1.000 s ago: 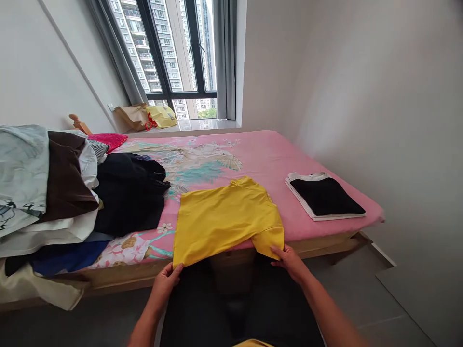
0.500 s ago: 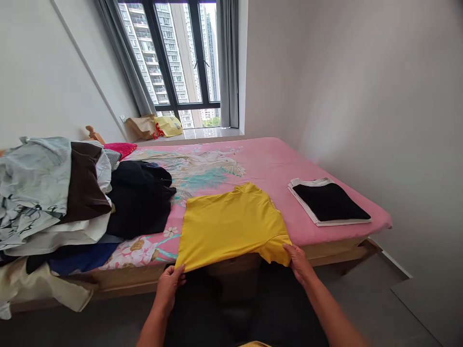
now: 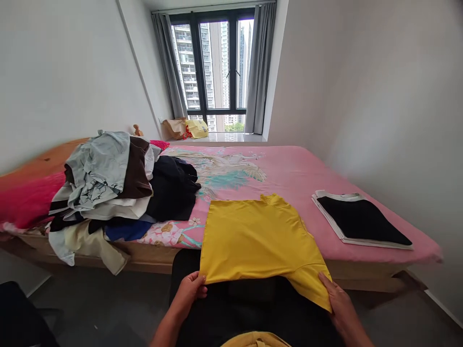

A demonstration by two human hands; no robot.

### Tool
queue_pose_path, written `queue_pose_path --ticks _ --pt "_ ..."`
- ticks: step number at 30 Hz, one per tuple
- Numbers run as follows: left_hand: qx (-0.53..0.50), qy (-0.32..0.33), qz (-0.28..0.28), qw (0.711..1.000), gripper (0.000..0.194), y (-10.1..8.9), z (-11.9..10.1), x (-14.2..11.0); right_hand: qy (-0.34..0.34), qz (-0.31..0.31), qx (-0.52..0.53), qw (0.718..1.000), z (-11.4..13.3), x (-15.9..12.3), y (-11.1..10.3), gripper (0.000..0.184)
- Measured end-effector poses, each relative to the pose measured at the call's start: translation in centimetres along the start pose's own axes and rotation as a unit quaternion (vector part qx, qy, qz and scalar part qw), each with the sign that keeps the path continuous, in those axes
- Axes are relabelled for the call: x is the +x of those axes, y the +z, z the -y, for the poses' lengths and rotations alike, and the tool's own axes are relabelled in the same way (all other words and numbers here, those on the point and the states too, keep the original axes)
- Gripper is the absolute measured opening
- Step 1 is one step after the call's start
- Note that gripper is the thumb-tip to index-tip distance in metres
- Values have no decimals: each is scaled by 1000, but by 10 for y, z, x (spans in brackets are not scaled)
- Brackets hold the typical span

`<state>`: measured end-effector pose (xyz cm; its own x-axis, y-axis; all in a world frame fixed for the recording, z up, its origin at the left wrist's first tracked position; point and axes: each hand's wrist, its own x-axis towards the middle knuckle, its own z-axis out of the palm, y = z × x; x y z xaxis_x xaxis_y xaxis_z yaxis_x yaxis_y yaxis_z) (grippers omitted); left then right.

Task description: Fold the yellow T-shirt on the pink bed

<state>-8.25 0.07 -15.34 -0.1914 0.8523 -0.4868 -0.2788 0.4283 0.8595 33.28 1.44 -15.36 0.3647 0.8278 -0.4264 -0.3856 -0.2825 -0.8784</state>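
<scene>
A yellow short-sleeved shirt (image 3: 253, 238) lies folded lengthwise across the edge of the bed, its collar toward the far side. My left hand (image 3: 191, 288) pinches the hem corner at the shirt's near left. At the near right, my right hand (image 3: 334, 294) grips the end of the sleeve. Between my hands the near edge of the cloth hangs past the mattress, over my dark-clad lap.
A heap of unfolded clothes (image 3: 104, 168) covers the bed's left side, some hanging over the edge. Folded garments, a black one (image 3: 361, 219) on top, lie at right on the pink sheet (image 3: 285, 168). A yellow bag (image 3: 197, 128) sits by the window.
My view has turned left, so the scene sits further right. Both hands have drawn the shirt's near edge toward me, and the sleeve is stretched out flatter.
</scene>
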Motion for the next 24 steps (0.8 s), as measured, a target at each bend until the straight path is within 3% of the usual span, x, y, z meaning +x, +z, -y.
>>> queue_pose_path --ticks 4,7,11,24 --pt "62 77 -34 995 50 2 10 -6 42 -20 -5 999 -7 5 -5 38" --pt "133 157 -72 976 63 7 14 -12 13 -24 -23 999 -15 17 -5 37" --pt "212 218 -103 947 63 11 13 -19 -11 -16 -70 997 -20 27 -7 44" --pt "299 136 -114 938 45 16 15 -1 -59 -10 -172 983 -34 36 -19 56"
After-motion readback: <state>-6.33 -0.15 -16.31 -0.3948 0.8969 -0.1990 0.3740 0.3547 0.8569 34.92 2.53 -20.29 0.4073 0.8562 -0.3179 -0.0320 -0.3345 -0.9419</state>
